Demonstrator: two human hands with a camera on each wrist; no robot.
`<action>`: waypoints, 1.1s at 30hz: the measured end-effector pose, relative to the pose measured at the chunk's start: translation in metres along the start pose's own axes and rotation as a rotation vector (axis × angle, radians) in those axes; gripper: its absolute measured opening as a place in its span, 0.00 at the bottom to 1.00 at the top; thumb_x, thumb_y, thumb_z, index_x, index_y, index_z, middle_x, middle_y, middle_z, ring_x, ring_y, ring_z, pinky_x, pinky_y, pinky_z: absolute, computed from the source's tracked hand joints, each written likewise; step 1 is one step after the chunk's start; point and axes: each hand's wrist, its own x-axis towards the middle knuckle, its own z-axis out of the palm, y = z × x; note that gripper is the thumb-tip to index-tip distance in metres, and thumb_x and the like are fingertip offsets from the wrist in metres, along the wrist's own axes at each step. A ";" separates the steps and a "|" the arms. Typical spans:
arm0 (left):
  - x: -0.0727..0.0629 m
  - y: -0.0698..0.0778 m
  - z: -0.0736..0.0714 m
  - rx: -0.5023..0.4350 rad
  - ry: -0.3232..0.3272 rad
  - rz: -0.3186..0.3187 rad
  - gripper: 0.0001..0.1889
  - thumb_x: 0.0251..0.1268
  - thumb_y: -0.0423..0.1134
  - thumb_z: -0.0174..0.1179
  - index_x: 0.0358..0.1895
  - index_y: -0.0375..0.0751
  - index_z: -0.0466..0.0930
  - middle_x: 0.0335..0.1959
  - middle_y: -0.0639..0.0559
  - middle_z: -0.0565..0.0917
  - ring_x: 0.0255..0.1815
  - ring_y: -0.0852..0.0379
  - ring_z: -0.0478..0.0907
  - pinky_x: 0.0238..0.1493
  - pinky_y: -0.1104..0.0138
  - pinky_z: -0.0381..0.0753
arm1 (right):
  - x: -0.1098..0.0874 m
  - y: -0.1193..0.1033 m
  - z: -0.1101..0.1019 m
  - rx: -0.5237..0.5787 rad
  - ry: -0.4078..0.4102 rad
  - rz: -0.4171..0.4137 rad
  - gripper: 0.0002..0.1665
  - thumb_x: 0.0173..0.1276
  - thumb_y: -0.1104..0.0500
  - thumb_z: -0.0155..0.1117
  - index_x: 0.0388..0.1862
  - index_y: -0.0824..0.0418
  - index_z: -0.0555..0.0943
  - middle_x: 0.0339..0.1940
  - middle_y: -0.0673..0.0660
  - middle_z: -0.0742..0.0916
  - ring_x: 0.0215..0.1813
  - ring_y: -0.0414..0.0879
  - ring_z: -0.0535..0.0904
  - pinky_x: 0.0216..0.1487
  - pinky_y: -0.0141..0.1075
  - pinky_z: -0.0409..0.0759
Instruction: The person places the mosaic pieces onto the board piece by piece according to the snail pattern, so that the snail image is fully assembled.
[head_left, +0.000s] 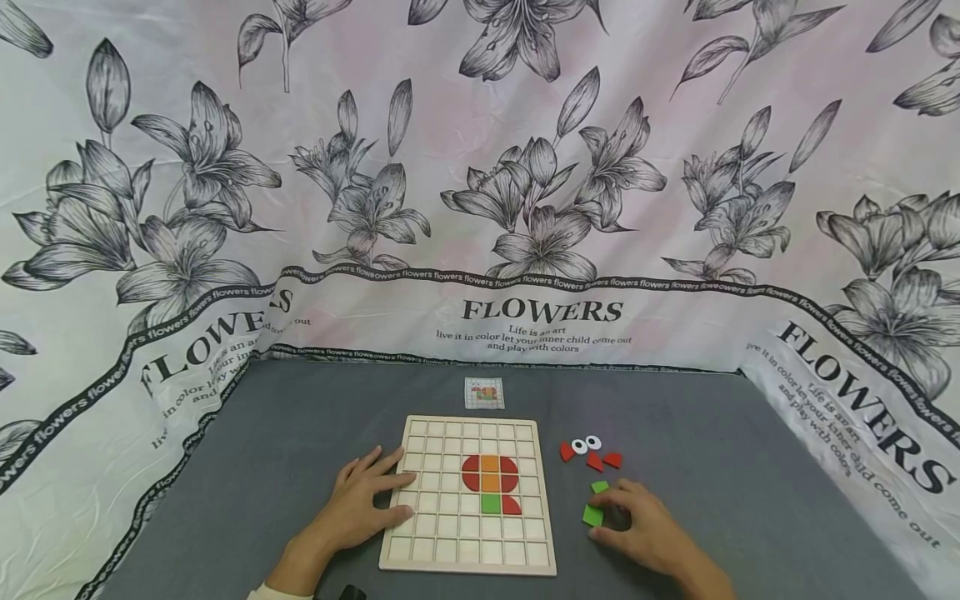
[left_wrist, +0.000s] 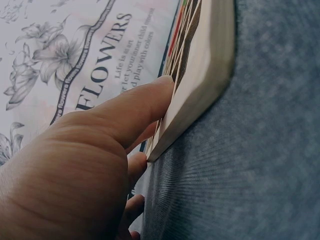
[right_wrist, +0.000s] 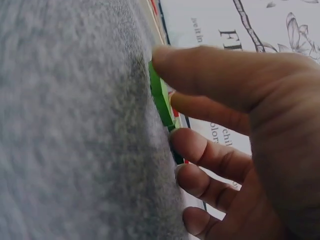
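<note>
A wooden grid board (head_left: 397,533) lies on the grey cloth. Set in its squares are orange square tiles (head_left: 490,472), red rounded tiles (head_left: 471,473), a green square tile (head_left: 491,503) and a red quarter-round tile (head_left: 511,505). My left hand (head_left: 367,500) rests at the board's left edge, fingers extended, thumb on the rim. Right of the board, my right hand (head_left: 637,525) pinches a loose green square tile (right_wrist: 160,97) between thumb and index finger, low at the cloth. Just beyond it lies another green piece (head_left: 600,487), partly covered by the fingers.
Beyond the right hand lie loose red pieces (head_left: 612,460) and two white eye discs (head_left: 579,447). A small picture card (head_left: 484,393) sits behind the board. Flower-printed fabric (head_left: 525,325) borders the grey cloth at the back and sides.
</note>
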 end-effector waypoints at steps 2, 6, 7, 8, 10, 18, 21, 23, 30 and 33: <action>0.000 0.001 0.000 0.006 0.000 -0.002 0.28 0.58 0.55 0.67 0.59 0.46 0.81 0.72 0.45 0.63 0.74 0.35 0.47 0.67 0.40 0.36 | 0.000 -0.002 0.000 -0.017 -0.004 0.025 0.19 0.50 0.45 0.79 0.41 0.46 0.85 0.36 0.41 0.75 0.38 0.40 0.69 0.35 0.37 0.71; 0.000 0.001 0.000 0.012 -0.002 -0.005 0.27 0.58 0.55 0.67 0.59 0.46 0.81 0.72 0.46 0.63 0.74 0.36 0.47 0.67 0.40 0.35 | 0.002 -0.003 0.003 -0.036 -0.006 0.075 0.17 0.49 0.47 0.79 0.38 0.45 0.84 0.36 0.41 0.76 0.39 0.41 0.70 0.38 0.40 0.73; 0.000 0.001 0.000 0.015 -0.002 -0.006 0.27 0.58 0.55 0.67 0.59 0.46 0.81 0.72 0.46 0.63 0.74 0.36 0.47 0.67 0.40 0.35 | 0.002 -0.004 0.004 -0.037 -0.006 0.088 0.16 0.49 0.48 0.79 0.38 0.45 0.84 0.36 0.40 0.76 0.40 0.41 0.70 0.39 0.40 0.74; 0.000 0.001 0.000 0.016 -0.001 -0.005 0.27 0.58 0.55 0.67 0.59 0.46 0.81 0.72 0.46 0.63 0.74 0.36 0.47 0.67 0.40 0.35 | 0.002 -0.004 0.004 -0.038 -0.004 0.098 0.16 0.49 0.49 0.80 0.37 0.44 0.84 0.36 0.40 0.76 0.40 0.41 0.70 0.40 0.41 0.74; 0.000 0.001 0.000 0.020 0.000 -0.005 0.28 0.58 0.56 0.67 0.59 0.47 0.81 0.72 0.46 0.63 0.74 0.36 0.47 0.67 0.40 0.36 | 0.003 -0.003 0.006 -0.041 -0.001 0.108 0.15 0.49 0.50 0.79 0.36 0.44 0.84 0.36 0.40 0.76 0.40 0.40 0.70 0.40 0.41 0.74; 0.000 0.002 0.000 0.024 -0.002 -0.006 0.28 0.58 0.56 0.66 0.59 0.46 0.81 0.72 0.46 0.63 0.74 0.35 0.47 0.67 0.39 0.36 | 0.003 -0.007 0.003 -0.024 0.109 -0.050 0.15 0.51 0.57 0.79 0.38 0.50 0.84 0.34 0.39 0.78 0.36 0.37 0.71 0.35 0.37 0.74; 0.000 0.002 0.000 0.017 -0.005 -0.008 0.28 0.58 0.56 0.66 0.59 0.46 0.81 0.72 0.45 0.63 0.74 0.34 0.47 0.67 0.39 0.35 | 0.003 -0.012 0.000 -0.010 0.148 -0.082 0.16 0.51 0.58 0.79 0.39 0.49 0.84 0.35 0.38 0.79 0.37 0.37 0.73 0.36 0.37 0.76; 0.000 0.003 -0.001 0.012 -0.007 -0.009 0.28 0.58 0.55 0.67 0.59 0.46 0.81 0.72 0.45 0.63 0.74 0.34 0.46 0.66 0.39 0.35 | 0.004 -0.015 -0.002 0.004 0.180 -0.109 0.17 0.51 0.59 0.79 0.39 0.48 0.84 0.35 0.37 0.79 0.37 0.37 0.75 0.36 0.38 0.78; 0.000 0.003 -0.001 0.009 -0.009 -0.014 0.27 0.58 0.55 0.67 0.59 0.45 0.81 0.72 0.45 0.63 0.74 0.34 0.46 0.67 0.39 0.35 | 0.008 -0.032 -0.011 0.048 0.274 -0.266 0.21 0.48 0.64 0.80 0.40 0.46 0.84 0.38 0.38 0.80 0.37 0.41 0.76 0.35 0.37 0.79; 0.001 0.001 0.000 0.011 -0.006 -0.014 0.28 0.58 0.56 0.66 0.59 0.46 0.82 0.72 0.46 0.63 0.74 0.35 0.46 0.67 0.39 0.35 | 0.010 -0.043 -0.017 0.056 0.276 -0.293 0.21 0.49 0.63 0.79 0.41 0.47 0.84 0.38 0.39 0.80 0.37 0.39 0.75 0.35 0.37 0.79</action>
